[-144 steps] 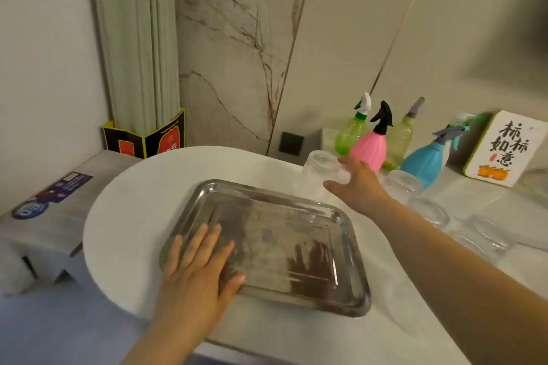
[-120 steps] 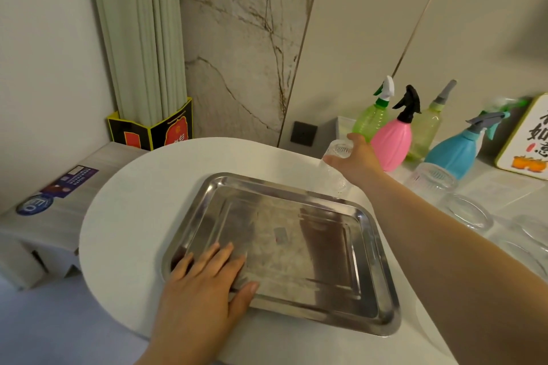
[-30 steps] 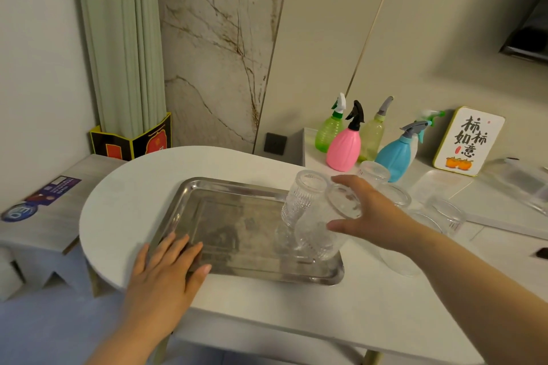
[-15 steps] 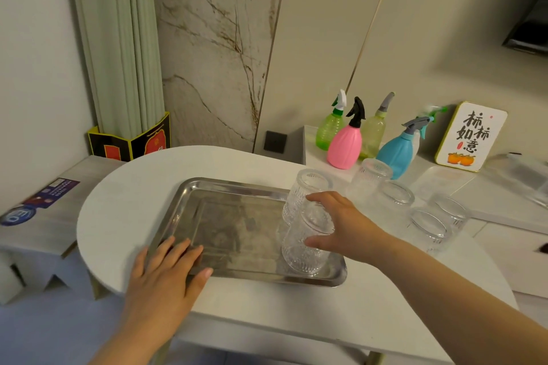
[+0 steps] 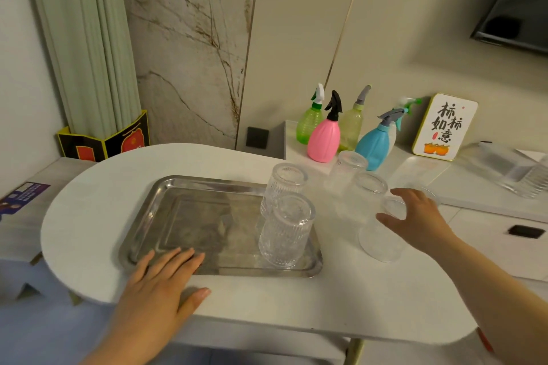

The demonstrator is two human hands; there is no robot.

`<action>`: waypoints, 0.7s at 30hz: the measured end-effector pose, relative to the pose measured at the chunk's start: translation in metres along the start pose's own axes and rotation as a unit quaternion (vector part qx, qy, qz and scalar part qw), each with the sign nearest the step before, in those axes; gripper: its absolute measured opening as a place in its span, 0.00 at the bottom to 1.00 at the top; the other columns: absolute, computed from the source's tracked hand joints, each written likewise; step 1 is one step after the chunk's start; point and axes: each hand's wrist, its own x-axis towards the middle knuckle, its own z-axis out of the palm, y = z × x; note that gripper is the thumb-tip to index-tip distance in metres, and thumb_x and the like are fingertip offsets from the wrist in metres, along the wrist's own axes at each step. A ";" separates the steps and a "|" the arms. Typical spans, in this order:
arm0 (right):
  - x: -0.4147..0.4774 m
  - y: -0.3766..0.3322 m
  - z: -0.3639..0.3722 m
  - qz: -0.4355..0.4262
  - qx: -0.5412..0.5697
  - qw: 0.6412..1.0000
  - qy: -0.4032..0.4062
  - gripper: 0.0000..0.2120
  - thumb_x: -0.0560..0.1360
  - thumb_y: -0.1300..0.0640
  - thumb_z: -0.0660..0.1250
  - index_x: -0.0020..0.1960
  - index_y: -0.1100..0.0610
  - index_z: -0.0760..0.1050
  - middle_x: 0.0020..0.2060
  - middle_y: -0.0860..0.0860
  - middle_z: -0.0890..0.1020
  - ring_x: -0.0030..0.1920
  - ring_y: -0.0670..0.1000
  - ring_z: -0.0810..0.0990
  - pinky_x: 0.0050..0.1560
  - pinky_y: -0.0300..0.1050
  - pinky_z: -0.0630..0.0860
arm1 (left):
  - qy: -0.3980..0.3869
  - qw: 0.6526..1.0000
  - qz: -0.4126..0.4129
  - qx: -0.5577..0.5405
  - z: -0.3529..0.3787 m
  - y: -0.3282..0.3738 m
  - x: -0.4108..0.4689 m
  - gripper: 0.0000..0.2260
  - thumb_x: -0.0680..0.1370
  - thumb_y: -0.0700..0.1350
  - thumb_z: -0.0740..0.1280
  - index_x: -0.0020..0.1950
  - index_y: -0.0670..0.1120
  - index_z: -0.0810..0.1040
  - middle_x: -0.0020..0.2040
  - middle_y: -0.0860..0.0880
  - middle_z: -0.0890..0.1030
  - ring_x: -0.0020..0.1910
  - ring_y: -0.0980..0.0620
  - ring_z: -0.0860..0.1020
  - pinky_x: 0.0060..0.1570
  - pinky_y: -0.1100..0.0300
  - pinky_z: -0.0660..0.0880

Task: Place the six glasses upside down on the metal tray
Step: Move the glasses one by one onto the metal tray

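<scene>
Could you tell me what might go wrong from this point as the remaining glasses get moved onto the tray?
1. The near glass stands close to the metal tray's right rim, beside the far glass; the next one could knock either.
2. The right hand reaches among closely packed clear glasses on the table and could tip a neighbour.

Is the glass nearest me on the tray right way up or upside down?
Upside down. The near glass shows its thick closed base on top, and its wider mouth rests on the metal tray.
</scene>
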 end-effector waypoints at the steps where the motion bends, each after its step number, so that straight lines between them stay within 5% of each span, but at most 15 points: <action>1: 0.001 0.002 0.002 0.013 -0.007 1.000 -0.013 0.31 0.69 0.49 0.68 0.67 0.55 0.61 0.70 0.56 0.64 0.69 0.59 0.62 0.66 0.56 0.64 | -0.008 1.000 0.004 0.000 0.000 -0.002 0.000 0.37 0.77 0.61 0.37 0.46 0.44 0.83 0.44 0.46 0.86 0.43 0.46 0.84 0.67 0.70 0.37; 14: -0.009 -0.002 -0.015 0.032 0.071 0.996 -0.052 0.35 0.65 0.56 0.73 0.67 0.55 0.60 0.68 0.59 0.64 0.64 0.60 0.67 0.59 0.53 0.70 | -0.025 0.999 -0.003 -0.035 -0.004 -0.009 0.001 0.37 0.77 0.62 0.38 0.48 0.43 0.82 0.47 0.44 0.85 0.52 0.47 0.80 0.67 0.71 0.38; 19: -0.017 -0.039 -0.057 -0.056 0.071 0.996 -0.009 0.34 0.64 0.56 0.74 0.66 0.53 0.62 0.66 0.58 0.68 0.62 0.58 0.69 0.58 0.52 0.68 | 0.029 0.982 -0.134 -0.129 -0.006 -0.024 0.000 0.46 0.67 0.73 0.35 0.64 0.44 0.71 0.67 0.41 0.72 0.68 0.42 0.68 0.69 0.50 0.54; 21: -0.019 -0.059 -0.075 -0.097 0.094 0.991 0.009 0.33 0.64 0.57 0.74 0.65 0.52 0.64 0.63 0.56 0.70 0.58 0.55 0.70 0.54 0.47 0.66 | 0.034 0.973 -0.187 -0.130 -0.008 -0.031 -0.001 0.33 0.73 0.67 0.49 0.70 0.47 0.62 0.72 0.43 0.65 0.72 0.45 0.60 0.71 0.48 0.51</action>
